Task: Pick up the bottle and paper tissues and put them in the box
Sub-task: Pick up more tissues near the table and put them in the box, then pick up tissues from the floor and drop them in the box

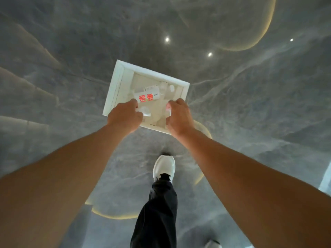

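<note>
Two bare hands reach down over a white box (114,90) that sits on the grey marbled floor (53,68). The left hand (123,117) is curled at the box's near left edge, its grip closed on something pale and crumpled (146,111), seemingly paper tissues, though blur leaves that unsure. The right hand (179,115) is curled at the near right edge; its fingers hide what, if anything, they clamp, so I cannot tell whether that grip is closed on anything. Just beyond both grips, inside the box, lies a clear bottle (152,95) on its side, with a white label bearing red characters too smeared to read. Other pale shapes in the box cannot be made out. Nearer than the hands, a white shoe (164,166) and a dark trouser leg (157,212) stand on the floor.
</note>
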